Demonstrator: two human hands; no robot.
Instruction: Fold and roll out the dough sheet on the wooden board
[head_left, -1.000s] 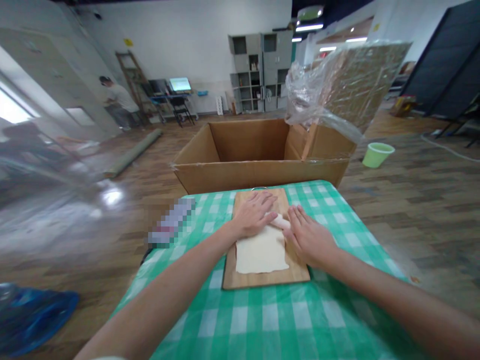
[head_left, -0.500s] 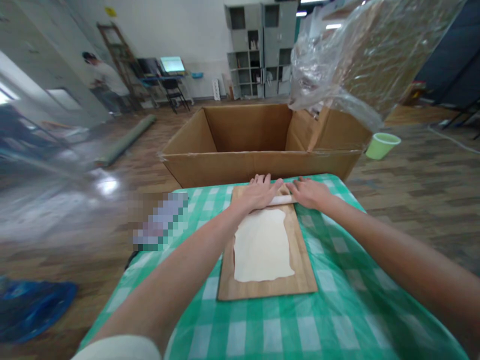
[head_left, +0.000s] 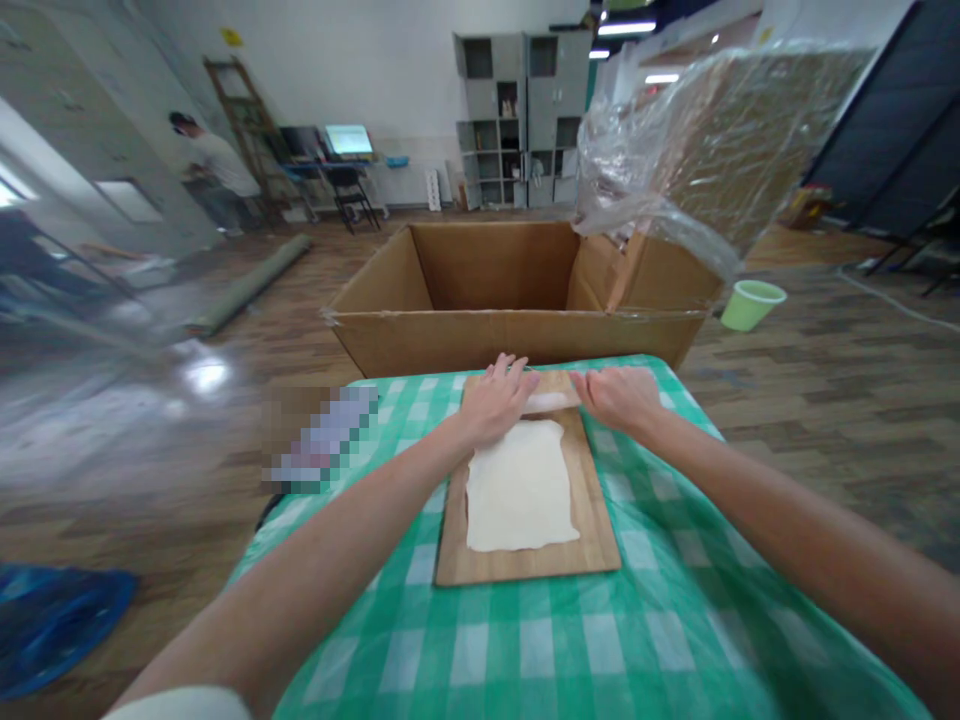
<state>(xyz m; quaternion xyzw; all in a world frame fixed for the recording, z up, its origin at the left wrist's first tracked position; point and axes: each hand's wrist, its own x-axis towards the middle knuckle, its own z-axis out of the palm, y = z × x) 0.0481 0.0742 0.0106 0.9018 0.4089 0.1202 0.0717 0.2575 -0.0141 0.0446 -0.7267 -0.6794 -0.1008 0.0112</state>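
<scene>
**A:** What has moved since a second ago?

**B:** The rolling pin (head_left: 551,402) has travelled away from the person, off the dough and up to the far end of the board. Both hands have gone with it, so the whole sheet now lies uncovered.

**A:** Describe the scene, biggest thing first.

**B:** A worktop (head_left: 600,640) under a green-and-white checked cloth fills the foreground. Just beyond its far edge stands a large open cardboard box (head_left: 517,340). On the cloth lies a long wooden board (head_left: 596,535). On the board is a pale, roughly rectangular dough sheet (head_left: 517,485), rolled flat and thin.

**A:** And the hands?

**B:** The left hand (head_left: 495,400) rests flat, fingers spread, on the pin's left end. The right hand (head_left: 619,397) lies palm-down over the right end. Neither closes around the pin.

**A:** How would the dough handle?

**B:** Probably soft, light and limp, and easy to stretch or tear. It is best lifted from beneath along an edge. The pin looks stiff and smooth, and is best held at its two ends.
</scene>
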